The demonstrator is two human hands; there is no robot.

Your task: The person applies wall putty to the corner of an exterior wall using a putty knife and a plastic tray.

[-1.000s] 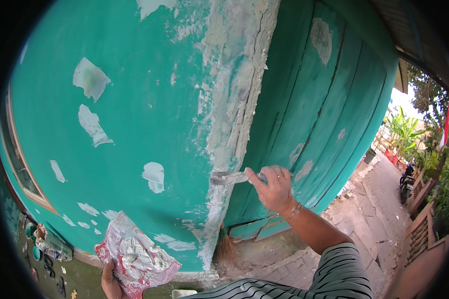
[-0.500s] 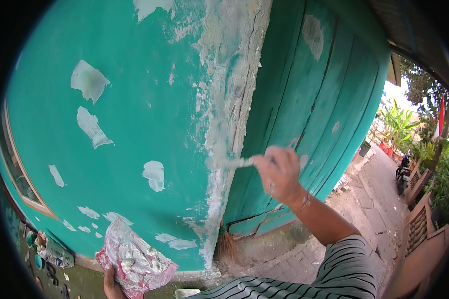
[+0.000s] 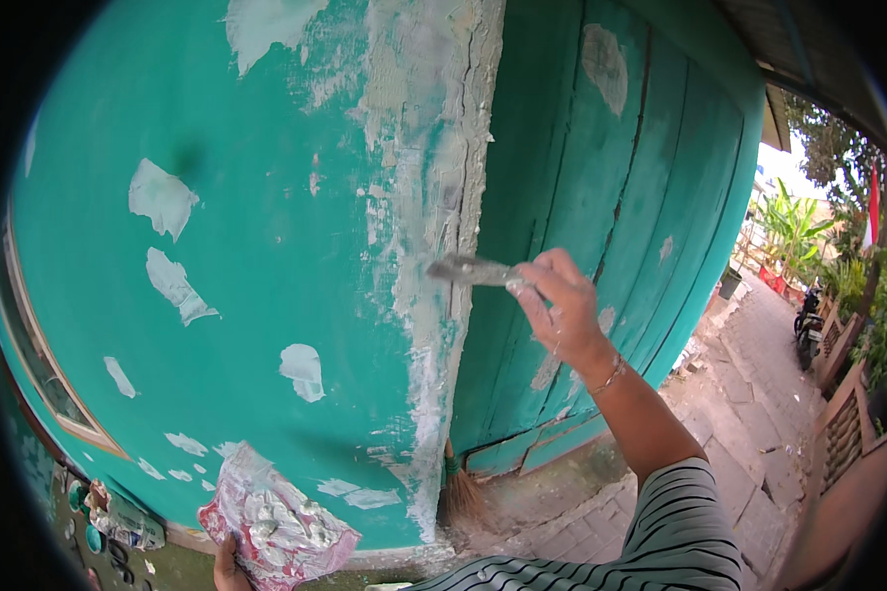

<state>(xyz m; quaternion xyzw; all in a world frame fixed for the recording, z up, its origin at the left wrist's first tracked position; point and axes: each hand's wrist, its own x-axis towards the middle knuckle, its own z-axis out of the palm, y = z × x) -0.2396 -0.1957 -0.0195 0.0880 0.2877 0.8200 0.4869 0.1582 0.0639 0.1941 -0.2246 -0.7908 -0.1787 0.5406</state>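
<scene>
My right hand [image 3: 565, 307] is closed around a putty knife [image 3: 475, 272], whose flat blade points left. The blade lies in front of the rough, putty-smeared wall corner [image 3: 429, 187]; whether it touches cannot be told. Low in the view, my left hand [image 3: 229, 565] grips the edge of a pink and clear plastic bag [image 3: 284, 527] heaped with wet white putty. Most of that hand is hidden behind the bag. Pale putty patches [image 3: 302, 371] dot the green wall [image 3: 251, 286] left of the corner.
Green wooden boards [image 3: 601, 227] run right of the corner, with a straw broom [image 3: 460, 492] at its foot. A paved path [image 3: 749, 384] passes a fence [image 3: 843, 443] and a parked motorbike [image 3: 808, 325]. A framed window [image 3: 54, 364] and ground clutter [image 3: 118, 527] are at the left.
My right hand has moved up along the corner with the putty knife, and its blade now shows more of its flat side. The view has shifted slightly. My left hand still holds the bag.
</scene>
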